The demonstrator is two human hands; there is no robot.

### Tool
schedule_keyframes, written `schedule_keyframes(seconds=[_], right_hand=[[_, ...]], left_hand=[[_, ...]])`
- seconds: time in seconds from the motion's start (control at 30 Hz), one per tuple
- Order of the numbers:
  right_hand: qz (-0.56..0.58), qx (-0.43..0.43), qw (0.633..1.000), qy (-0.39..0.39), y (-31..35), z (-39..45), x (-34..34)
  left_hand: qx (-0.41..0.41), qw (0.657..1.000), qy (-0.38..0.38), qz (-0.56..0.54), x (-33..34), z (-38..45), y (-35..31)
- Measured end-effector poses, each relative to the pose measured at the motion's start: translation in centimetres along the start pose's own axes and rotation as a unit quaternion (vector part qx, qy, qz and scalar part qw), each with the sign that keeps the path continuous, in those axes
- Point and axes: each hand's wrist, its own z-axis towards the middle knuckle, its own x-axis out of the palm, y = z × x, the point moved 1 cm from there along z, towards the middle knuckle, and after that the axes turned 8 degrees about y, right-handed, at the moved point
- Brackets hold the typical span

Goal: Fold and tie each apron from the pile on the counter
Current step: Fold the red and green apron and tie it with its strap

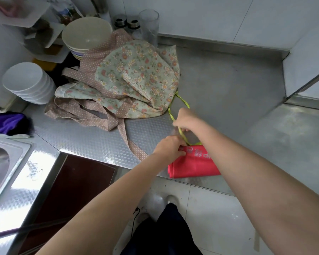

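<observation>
A red apron (193, 162) lies folded at the worktop's (228, 100) near edge, so the step in hand looks like tying. The left hand (168, 147) presses and pinches its top corner; the right hand (187, 119) pinches the green strap (181, 133), which runs back towards the floral apron pile (136, 78). Next the strap probably needs wrapping round the bundle. Pale printed characters on the red cloth are unreadable.

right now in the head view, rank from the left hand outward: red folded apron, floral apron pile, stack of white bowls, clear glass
1. red folded apron, under the left hand
2. floral apron pile, behind it on the counter
3. stack of white bowls, far left
4. clear glass, at the back wall
</observation>
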Motion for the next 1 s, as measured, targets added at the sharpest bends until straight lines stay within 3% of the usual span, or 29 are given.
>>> schedule_keyframes(seconds=[0.1,0.2,0.3,0.43,0.6,0.7,0.77,0.87,1.0], right_hand=[[0.243,0.006,0.970,0.001,-0.2,-1.3,-3.8],[0.340,-0.044,0.939,-0.035,-0.2,-4.1,-7.9],[0.317,-0.097,0.940,-0.086,0.0,-6.5,-9.6],[0.134,-0.112,0.965,-0.197,-0.5,-8.3,-9.9],[0.250,-0.169,0.940,-0.162,-0.2,-10.7,-8.2],[0.278,-0.221,0.926,-0.129,0.4,-12.3,-6.8],[0.318,-0.233,0.911,-0.122,0.4,-13.4,-6.4],[0.454,-0.227,0.850,-0.140,-0.9,-14.8,-7.0],[0.655,-0.182,0.720,-0.140,-3.9,-15.3,-7.0]], left_hand=[[-0.010,0.996,0.034,0.085,-0.7,0.3,-0.9],[-0.010,0.987,0.072,0.140,-1.2,0.2,-1.7],[-0.025,0.992,0.090,0.083,-2.0,0.1,-2.7],[-0.033,0.990,0.104,-0.092,-2.8,0.1,-3.7],[-0.051,0.983,0.105,-0.145,-2.3,0.5,-3.4],[-0.070,0.985,0.024,-0.154,-2.7,1.9,-2.7],[-0.088,0.971,-0.047,-0.218,-4.2,2.8,-2.3],[-0.094,0.918,-0.138,-0.361,-7.7,3.2,-1.1],[-0.055,0.826,-0.139,-0.544,-11.9,1.6,-0.9]])
